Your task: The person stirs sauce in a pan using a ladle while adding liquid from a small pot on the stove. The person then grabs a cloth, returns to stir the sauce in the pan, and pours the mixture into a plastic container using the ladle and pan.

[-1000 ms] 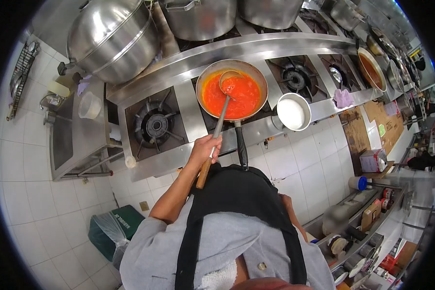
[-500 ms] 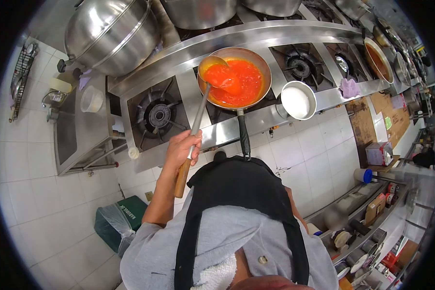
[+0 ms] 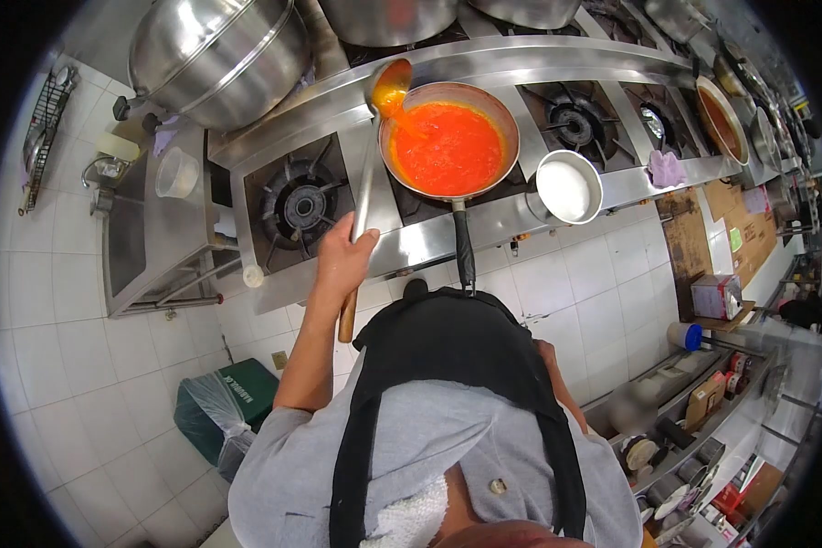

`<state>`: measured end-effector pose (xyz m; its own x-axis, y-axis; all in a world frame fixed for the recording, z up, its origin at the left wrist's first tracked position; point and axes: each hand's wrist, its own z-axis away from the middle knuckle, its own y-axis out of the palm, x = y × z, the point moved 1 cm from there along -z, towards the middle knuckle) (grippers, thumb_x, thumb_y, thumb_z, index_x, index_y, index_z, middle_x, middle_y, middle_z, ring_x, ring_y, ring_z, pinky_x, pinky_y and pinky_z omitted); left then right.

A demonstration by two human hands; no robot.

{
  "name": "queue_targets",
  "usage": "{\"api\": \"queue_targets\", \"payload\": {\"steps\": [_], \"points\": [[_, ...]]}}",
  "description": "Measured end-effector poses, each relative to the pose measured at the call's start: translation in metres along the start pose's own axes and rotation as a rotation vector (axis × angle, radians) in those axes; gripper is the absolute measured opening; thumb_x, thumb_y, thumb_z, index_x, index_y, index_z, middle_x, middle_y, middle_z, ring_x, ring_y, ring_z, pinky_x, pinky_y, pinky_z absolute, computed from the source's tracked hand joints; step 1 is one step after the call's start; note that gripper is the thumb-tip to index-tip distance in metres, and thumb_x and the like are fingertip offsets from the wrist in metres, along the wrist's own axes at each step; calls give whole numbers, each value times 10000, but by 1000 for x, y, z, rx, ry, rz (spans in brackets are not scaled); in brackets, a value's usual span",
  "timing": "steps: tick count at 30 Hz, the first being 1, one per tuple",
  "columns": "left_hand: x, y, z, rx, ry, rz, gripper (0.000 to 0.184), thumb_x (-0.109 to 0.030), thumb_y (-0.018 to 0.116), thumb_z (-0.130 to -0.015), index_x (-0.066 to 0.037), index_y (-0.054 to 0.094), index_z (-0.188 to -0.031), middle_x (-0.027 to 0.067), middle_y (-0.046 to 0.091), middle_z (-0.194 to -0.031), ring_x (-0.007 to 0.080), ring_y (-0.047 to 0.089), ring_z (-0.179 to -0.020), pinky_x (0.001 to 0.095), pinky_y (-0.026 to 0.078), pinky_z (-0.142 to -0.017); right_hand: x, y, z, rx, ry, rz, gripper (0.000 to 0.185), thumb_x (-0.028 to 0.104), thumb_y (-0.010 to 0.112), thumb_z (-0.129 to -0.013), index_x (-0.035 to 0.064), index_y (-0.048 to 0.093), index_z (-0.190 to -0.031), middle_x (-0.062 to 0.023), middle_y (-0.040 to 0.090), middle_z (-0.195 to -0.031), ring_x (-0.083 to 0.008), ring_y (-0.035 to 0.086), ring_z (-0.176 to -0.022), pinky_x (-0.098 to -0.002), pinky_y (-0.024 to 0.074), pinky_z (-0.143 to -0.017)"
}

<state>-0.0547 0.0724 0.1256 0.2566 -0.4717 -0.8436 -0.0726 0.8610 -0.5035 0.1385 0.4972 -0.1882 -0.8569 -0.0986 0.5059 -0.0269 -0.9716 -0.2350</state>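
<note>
My left hand (image 3: 343,258) is wrapped round the long handle of a metal ladle (image 3: 363,187) with a wooden end. The ladle's bowl is tilted above the left rim of a frying pan (image 3: 511,119), and red-orange sauce (image 3: 447,146) runs from it into the pan. The pan rests on a burner, its black handle towards my body, with no hand on it. To its right stands a small pot (image 3: 568,189) with something white inside. My right hand (image 3: 546,352) is low beside the apron, mostly hidden, its fingers not distinguishable.
A bare burner (image 3: 303,208) lies left of the pan, another (image 3: 577,126) to the right. Large steel pots (image 3: 219,59) stand behind. A purple cloth (image 3: 667,169) lies on the stove's front edge. A green bin (image 3: 247,393) is on the floor at left.
The ladle has come up out of the sauce and over the pan's left rim, tipping to pour. My left hand has shifted left and up with it.
</note>
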Motion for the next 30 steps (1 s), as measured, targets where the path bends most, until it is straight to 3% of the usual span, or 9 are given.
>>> {"api": "queue_targets", "payload": {"steps": [3,6,8,13,15,19,20,24,30], "points": [[43,30,-20,-24,199,4,193,-158,623,-826,2,585,-928,13,523,-618,78,462,-465,266,401,-423,4,-2,-2,21,43,-76,212,219,587,-833,36,631,-929,-70,626,-876,-179,562,-741,-325,449,-650],[38,50,-18,188,-123,168,187,-189,626,-832,-10,588,-869,23,520,-605,83,465,-419,253,393,-382,18,-6,-17,40,77,-368,244,213,580,-834,31,623,-990,-89,631,-941,-189,588,-801,-328,481,-681],[38,65,-14,309,-293,434,184,-193,633,-838,-18,581,-818,20,499,-571,88,427,-357,233,376,-342,55,-18,-37,-40,-112,-486,319,257,580,-847,16,603,-1054,-108,625,-1009,-209,600,-861,-345,503,-717],[31,63,-7,512,-486,1036,196,-166,605,-864,18,549,-903,25,530,-684,70,443,-435,226,361,-324,235,-26,5,-302,-548,-601,619,514,615,-831,-46,572,-1093,-152,611,-1032,-228,581,-937,-345,499,-749],[27,53,-5,561,-506,1154,203,-157,593,-870,27,539,-938,26,536,-715,63,462,-466,232,363,-325,276,-27,3,-357,-536,-506,550,455,625,-832,-56,584,-1032,-150,605,-972,-214,579,-844,-340,496,-686],[19,34,3,479,-421,834,219,-211,613,-868,-11,554,-800,30,482,-574,102,436,-418,246,347,-358,298,-24,-22,-340,-514,-438,363,273,607,-825,-76,588,-922,-146,585,-876,-200,551,-651,-316,466,-537],[15,27,6,486,-381,761,223,-216,618,-854,-12,555,-788,29,486,-575,100,441,-427,254,353,-364,301,-25,-28,-344,-514,-482,268,141,545,-800,-103,568,-909,-165,581,-852,-222,553,-589,-312,482,-471],[2,10,16,359,-299,687,195,-195,615,-831,-20,549,-776,24,486,-566,94,434,-402,249,356,-347,312,-36,-29,-347,-518,-563,263,73,492,-795,-150,530,-929,-217,566,-891,-283,602,-649,-403,598,-531],[10,1,12,183,-188,427,218,-202,619,-824,-22,531,-736,16,482,-519,88,445,-368,245,344,-316,335,-62,2,-337,-624,-304,248,108,520,-785,-126,543,-863,-164,545,-822,-272,596,-652,-397,582,-469]]}}
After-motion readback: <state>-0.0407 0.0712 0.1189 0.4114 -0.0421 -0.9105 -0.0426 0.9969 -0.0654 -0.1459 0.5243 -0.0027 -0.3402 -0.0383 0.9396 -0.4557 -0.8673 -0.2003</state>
